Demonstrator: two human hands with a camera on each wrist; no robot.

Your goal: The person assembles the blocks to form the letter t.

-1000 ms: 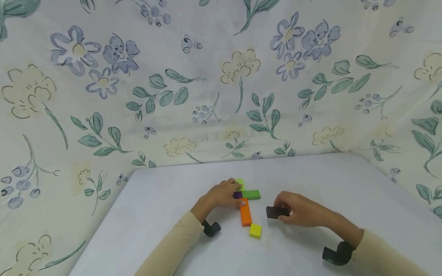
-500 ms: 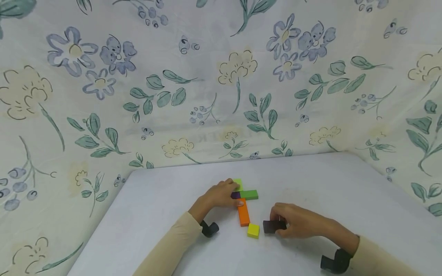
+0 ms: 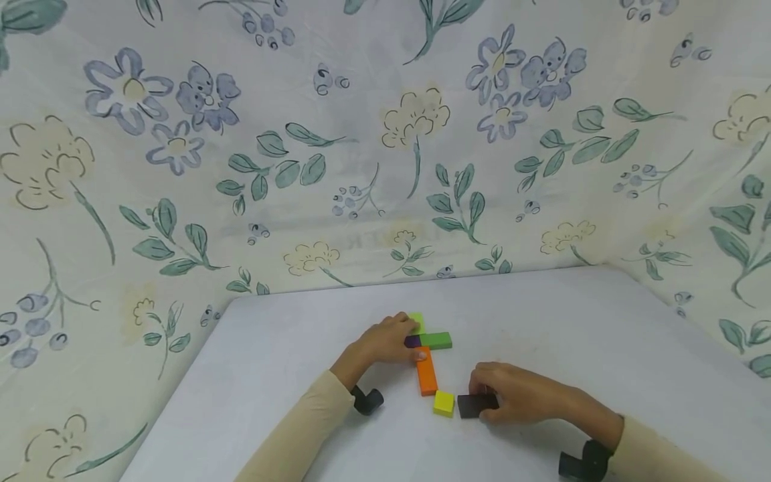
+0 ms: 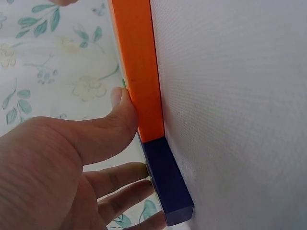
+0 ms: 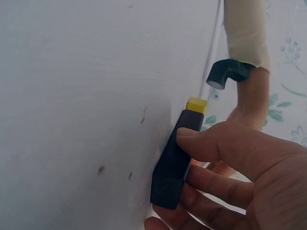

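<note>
My right hand [image 3: 523, 393] pinches a black rectangular block [image 3: 472, 406] between thumb and fingers, low over the white table. Just left of it, a small gap apart in the head view, sits a small yellow block [image 3: 444, 404]. My left hand [image 3: 381, 340] rests by the upper blocks. Its thumb touches the orange block [image 4: 139, 62] in the left wrist view, and its fairly straight fingers touch the dark purple block [image 4: 168, 184]. A green block [image 3: 436, 341] lies right of the purple one. Beyond them is a lime block [image 3: 417, 323], partly hidden by the left fingers.
The white table [image 3: 530, 308] has its back edge against a floral cloth [image 3: 361, 167], which rises behind and at both sides. Black curved devices [image 3: 369, 402] are worn on both wrists. Small brown specks mark the table in the right wrist view.
My right hand has moved toward the near side of the table with the black block, bringing it level with the yellow block, at its right. The left hand has stayed in place.
</note>
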